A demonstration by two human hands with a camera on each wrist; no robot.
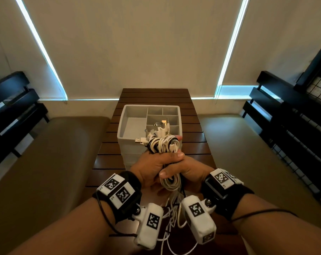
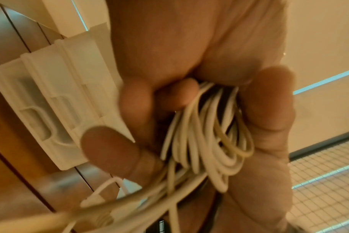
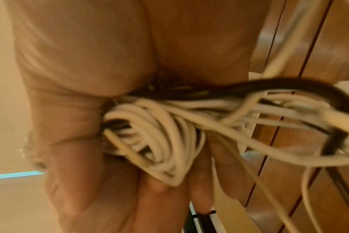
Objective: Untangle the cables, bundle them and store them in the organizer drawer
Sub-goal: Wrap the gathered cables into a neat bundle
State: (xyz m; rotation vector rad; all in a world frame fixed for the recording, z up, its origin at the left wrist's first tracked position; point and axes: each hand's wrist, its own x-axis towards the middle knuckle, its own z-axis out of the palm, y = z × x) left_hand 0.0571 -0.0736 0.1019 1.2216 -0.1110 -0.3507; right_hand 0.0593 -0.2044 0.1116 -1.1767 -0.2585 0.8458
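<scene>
Both hands clamp one wad of cables [image 1: 164, 144] at its middle: the left hand [image 1: 152, 167] wraps it with the thumb laid across the front, and the right hand [image 1: 190, 172] closes on it from the other side, so each grip is curled tight round the cords. Above the grips the wad fans out into white and black loops with several plugs sticking up; below the grips loose white tails hang down toward the bench [image 1: 198, 142]. The cords look light, limp and springy, so loops will likely slide and unwind if the hold slackens; the smooth jackets seem a little slippery. The firm place to hold is the bound waist, not the plugs or the trailing ends. The organizer drawer [image 1: 132, 115] stands just beyond the grips, open at the top, its compartments directly behind the raised plugs.
</scene>
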